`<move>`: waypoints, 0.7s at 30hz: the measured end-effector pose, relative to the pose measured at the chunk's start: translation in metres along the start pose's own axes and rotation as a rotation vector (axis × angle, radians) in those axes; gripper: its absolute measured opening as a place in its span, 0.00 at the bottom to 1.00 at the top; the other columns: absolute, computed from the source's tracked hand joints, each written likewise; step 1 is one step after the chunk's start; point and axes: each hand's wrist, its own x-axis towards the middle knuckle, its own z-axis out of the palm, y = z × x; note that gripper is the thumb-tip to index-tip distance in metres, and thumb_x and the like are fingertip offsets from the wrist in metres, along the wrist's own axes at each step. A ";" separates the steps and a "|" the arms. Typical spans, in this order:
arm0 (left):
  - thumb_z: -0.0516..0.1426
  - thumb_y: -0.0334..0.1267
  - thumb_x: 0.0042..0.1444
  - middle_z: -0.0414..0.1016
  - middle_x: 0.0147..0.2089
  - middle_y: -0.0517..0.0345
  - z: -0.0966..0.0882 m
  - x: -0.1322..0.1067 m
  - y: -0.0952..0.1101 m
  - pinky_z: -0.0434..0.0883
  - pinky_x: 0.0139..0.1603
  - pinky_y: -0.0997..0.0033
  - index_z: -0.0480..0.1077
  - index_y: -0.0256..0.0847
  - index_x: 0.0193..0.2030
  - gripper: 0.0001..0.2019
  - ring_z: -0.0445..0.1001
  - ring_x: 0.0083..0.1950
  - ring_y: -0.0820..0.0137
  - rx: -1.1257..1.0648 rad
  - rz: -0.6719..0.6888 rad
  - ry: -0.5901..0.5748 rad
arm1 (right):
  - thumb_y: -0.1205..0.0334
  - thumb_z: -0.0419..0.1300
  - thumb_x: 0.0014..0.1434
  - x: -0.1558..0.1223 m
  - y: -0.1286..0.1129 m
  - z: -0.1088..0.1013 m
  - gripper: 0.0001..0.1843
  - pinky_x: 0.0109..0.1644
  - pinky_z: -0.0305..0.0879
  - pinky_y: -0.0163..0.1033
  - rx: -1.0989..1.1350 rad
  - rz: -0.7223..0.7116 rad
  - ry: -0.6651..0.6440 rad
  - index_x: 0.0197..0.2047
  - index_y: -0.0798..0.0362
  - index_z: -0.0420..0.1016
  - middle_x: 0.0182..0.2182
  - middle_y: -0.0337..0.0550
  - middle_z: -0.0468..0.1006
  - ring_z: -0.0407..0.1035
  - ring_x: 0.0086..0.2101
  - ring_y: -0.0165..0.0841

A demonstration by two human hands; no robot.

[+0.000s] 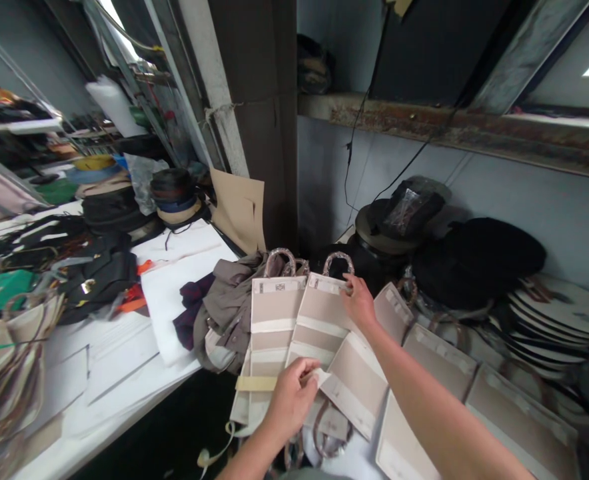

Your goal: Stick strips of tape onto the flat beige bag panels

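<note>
Flat beige bag panels with white edges and wrapped loop handles lie overlapping in front of me. My right hand (359,301) is closed on the upper right corner of one bag panel (324,303), just below its looped handle (338,260). Lower down, my left hand (294,390) pinches a white edge or corner; which panel it belongs to is partly hidden by the fingers. Beside it, a second bag panel (277,310) lies on the left, and another panel (357,380) is tilted on the right. A pale yellow strip (256,384) crosses the panels by my left wrist.
Crumpled grey cloth (232,293) lies left of the panels. A white table (119,393) holds black straps and bundled bag pieces (17,360). More panels (522,407) spread right. Black round pieces (479,260) are stacked by the wall, under a rusty beam (424,127).
</note>
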 end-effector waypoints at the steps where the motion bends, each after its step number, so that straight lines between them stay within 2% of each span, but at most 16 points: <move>1: 0.56 0.36 0.59 0.83 0.50 0.50 0.000 -0.003 0.001 0.72 0.59 0.61 0.77 0.41 0.49 0.13 0.80 0.53 0.59 -0.002 -0.002 0.002 | 0.59 0.57 0.59 0.002 -0.004 -0.001 0.26 0.47 0.70 0.42 -0.046 0.042 -0.003 0.61 0.49 0.74 0.45 0.45 0.75 0.73 0.40 0.37; 5: 0.57 0.36 0.58 0.83 0.50 0.49 -0.001 -0.013 0.005 0.73 0.59 0.61 0.78 0.41 0.49 0.14 0.80 0.53 0.59 -0.012 -0.026 0.009 | 0.43 0.66 0.56 0.014 -0.025 -0.001 0.38 0.45 0.69 0.45 -0.311 0.206 -0.036 0.67 0.45 0.67 0.51 0.49 0.76 0.75 0.42 0.43; 8: 0.57 0.38 0.59 0.83 0.48 0.50 -0.004 -0.021 0.010 0.74 0.56 0.63 0.78 0.42 0.47 0.13 0.80 0.51 0.60 -0.006 -0.030 0.018 | 0.39 0.65 0.57 0.026 -0.031 0.001 0.34 0.45 0.68 0.47 -0.358 0.273 -0.071 0.62 0.46 0.74 0.46 0.51 0.81 0.76 0.43 0.47; 11: 0.58 0.39 0.58 0.83 0.42 0.53 -0.009 -0.029 0.016 0.75 0.50 0.65 0.79 0.42 0.41 0.09 0.80 0.45 0.61 0.013 -0.014 0.031 | 0.39 0.62 0.58 0.033 -0.029 0.000 0.27 0.43 0.67 0.47 -0.263 0.290 -0.051 0.52 0.49 0.81 0.38 0.52 0.82 0.77 0.40 0.48; 14: 0.58 0.40 0.57 0.82 0.36 0.55 -0.015 -0.034 0.022 0.74 0.45 0.66 0.78 0.43 0.36 0.08 0.79 0.40 0.62 0.035 -0.017 0.059 | 0.40 0.59 0.60 0.021 -0.030 -0.010 0.29 0.40 0.66 0.44 -0.111 0.260 0.013 0.55 0.52 0.79 0.36 0.51 0.82 0.76 0.37 0.45; 16: 0.59 0.41 0.56 0.81 0.34 0.57 -0.019 -0.035 0.026 0.72 0.41 0.67 0.78 0.42 0.34 0.08 0.77 0.37 0.64 0.037 -0.033 0.100 | 0.40 0.58 0.61 -0.003 -0.036 -0.023 0.31 0.38 0.66 0.42 0.042 0.199 0.031 0.56 0.54 0.79 0.33 0.47 0.81 0.74 0.34 0.41; 18: 0.59 0.43 0.57 0.78 0.30 0.59 -0.022 -0.034 0.029 0.70 0.37 0.70 0.76 0.41 0.32 0.09 0.74 0.33 0.66 0.031 -0.042 0.134 | 0.40 0.58 0.61 -0.039 -0.048 -0.038 0.30 0.36 0.66 0.40 0.234 0.135 -0.086 0.54 0.55 0.80 0.29 0.43 0.79 0.71 0.31 0.38; 21: 0.62 0.48 0.56 0.71 0.25 0.64 -0.024 -0.032 0.035 0.64 0.31 0.73 0.72 0.40 0.29 0.13 0.68 0.28 0.71 0.029 -0.013 0.157 | 0.39 0.63 0.60 -0.099 -0.071 -0.059 0.28 0.35 0.66 0.37 0.479 0.068 -0.506 0.52 0.53 0.81 0.31 0.41 0.79 0.71 0.31 0.35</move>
